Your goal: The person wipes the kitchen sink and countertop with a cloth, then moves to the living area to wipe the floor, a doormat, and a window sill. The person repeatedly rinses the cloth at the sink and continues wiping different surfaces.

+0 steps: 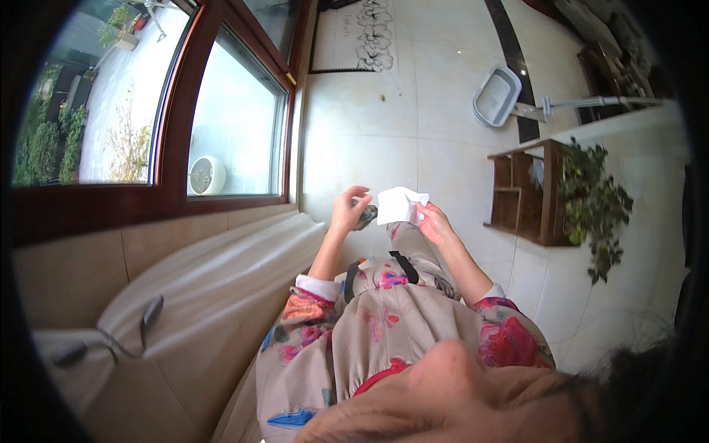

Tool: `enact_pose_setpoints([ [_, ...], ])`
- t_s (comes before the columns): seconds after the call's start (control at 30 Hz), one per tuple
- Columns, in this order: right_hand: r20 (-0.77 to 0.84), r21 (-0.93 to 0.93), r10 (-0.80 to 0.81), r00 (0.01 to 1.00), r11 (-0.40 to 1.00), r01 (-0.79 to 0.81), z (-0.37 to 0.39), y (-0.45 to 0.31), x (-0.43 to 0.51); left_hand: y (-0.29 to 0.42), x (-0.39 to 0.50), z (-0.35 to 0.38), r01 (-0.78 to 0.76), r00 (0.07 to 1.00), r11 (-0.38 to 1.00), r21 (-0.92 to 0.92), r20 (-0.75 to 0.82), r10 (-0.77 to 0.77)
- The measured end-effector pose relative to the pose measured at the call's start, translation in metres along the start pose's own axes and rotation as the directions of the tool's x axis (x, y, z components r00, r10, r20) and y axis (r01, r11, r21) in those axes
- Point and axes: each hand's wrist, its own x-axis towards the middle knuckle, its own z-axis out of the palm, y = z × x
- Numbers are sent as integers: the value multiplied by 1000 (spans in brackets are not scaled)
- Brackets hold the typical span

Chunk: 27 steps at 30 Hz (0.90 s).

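In my right hand [435,222] is a white tissue or thin cloth [397,206], pinched at its right edge and spread out to the left. My left hand [349,209] is raised just left of it, fingers bent and apart, with no object visible in its grasp. The two do not touch: a small gap separates the left fingers from the white sheet. Behind the left hand, a dark patterned shoe [365,218] shows partly. My trouser leg [415,246] extends below the sheet, which hides the foot on that side.
A wooden shelf unit [534,194] stands right, beside a trailing leafy plant [595,199]. Farther off are a grey-and-white basin [498,97] and a patterned mat [354,41]. A small bit [382,97] lies on the tiled floor [360,116]. Left are a framed window [238,122] and pale curtain [221,271].
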Motion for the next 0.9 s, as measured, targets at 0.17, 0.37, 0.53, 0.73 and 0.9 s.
enact_pose_setpoints([
  [0.17,-323,-321,-288,901,929,182,-20,-79,142,-3,91,-35,83,945,962,-262,-285,-160],
  [0.37,-398,-591,-573,716,757,278,-33,-159,271,-4,198,-64,144,884,926,-349,-376,-279],
  [0.53,-380,-728,-753,537,601,329,-59,-165,378,-21,307,-67,182,902,926,-332,-318,-291],
  [0.73,-588,-738,-580,563,670,-81,-122,-165,501,-58,445,-56,183,918,919,-350,-274,-287],
  [0.9,-679,-639,-516,522,766,-73,-173,-164,592,-84,501,-30,195,898,915,-352,-312,-311],
])
